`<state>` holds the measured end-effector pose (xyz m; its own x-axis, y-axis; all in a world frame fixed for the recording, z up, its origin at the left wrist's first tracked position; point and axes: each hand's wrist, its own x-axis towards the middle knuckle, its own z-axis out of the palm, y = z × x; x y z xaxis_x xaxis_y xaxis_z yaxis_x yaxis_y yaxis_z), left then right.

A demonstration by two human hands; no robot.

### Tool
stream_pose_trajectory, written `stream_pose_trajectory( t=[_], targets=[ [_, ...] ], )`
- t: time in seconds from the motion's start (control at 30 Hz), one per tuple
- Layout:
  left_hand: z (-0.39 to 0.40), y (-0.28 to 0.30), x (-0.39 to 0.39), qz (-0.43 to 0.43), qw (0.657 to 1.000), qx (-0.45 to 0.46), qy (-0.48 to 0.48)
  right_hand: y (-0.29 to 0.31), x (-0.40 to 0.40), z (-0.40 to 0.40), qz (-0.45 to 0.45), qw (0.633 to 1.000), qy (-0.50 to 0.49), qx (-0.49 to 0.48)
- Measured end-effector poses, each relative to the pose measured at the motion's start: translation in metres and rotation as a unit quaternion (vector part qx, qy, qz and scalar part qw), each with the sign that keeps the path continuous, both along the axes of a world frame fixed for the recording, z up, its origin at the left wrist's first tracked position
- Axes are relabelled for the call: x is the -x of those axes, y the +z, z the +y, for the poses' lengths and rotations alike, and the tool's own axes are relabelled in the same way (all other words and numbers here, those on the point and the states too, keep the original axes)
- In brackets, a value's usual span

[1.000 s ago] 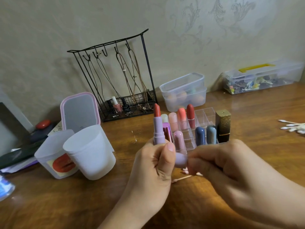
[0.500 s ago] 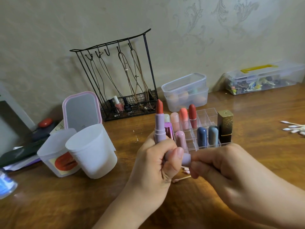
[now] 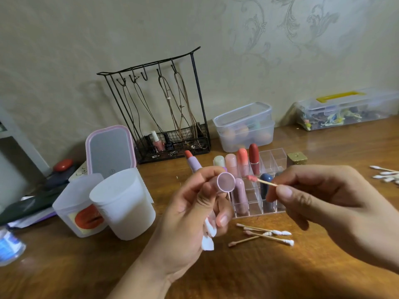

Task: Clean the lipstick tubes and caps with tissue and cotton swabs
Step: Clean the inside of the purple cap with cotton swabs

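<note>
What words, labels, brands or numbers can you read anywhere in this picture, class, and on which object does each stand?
None can be read.
Dark nail polish bottle: pale label print, too small and blurred.
White cup: a red lips picture, no letters.
Blue-labelled object at the left edge: blurred.

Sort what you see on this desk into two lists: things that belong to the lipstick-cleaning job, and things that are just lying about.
Part of the job:
- lilac lipstick and its cap, in the left hand
- stained cotton swab, pinched by the right hand
- tissue
- used swabs
- clear organiser of lipsticks

Lying about:
- wire jewellery rack
- pink mirror
- white cups
</note>
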<state>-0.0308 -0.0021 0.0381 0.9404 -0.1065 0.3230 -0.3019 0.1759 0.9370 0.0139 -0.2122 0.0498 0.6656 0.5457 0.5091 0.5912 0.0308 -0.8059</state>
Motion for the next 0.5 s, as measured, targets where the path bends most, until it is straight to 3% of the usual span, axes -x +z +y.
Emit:
stream_pose_trajectory(
  t=[0.1,0.23,0.33,0.4,0.5],
  targets=[
    [0.0,0.0,-0.001,0.01,0.997,0.062,-0.039,0.0,0.001,0.001,-0.076,0.995,-0.049,0.03],
    [0.006,-0.003,-0.003,0.009,0.991,0.106,-0.077,-0.001,0.002,0.001,-0.106,0.979,-0.145,0.093],
    [0.009,-0.003,-0.004,-0.003,0.992,0.1,-0.079,-0.003,0.003,0.002,-0.123,0.95,-0.18,0.224],
    [0.01,-0.001,-0.005,-0.006,0.993,0.093,-0.068,-0.006,0.004,0.006,-0.136,0.909,-0.187,0.347],
    [0.012,-0.001,-0.005,-0.008,0.994,0.094,-0.06,-0.006,0.006,0.011,-0.135,0.874,-0.179,0.432]
  ],
)
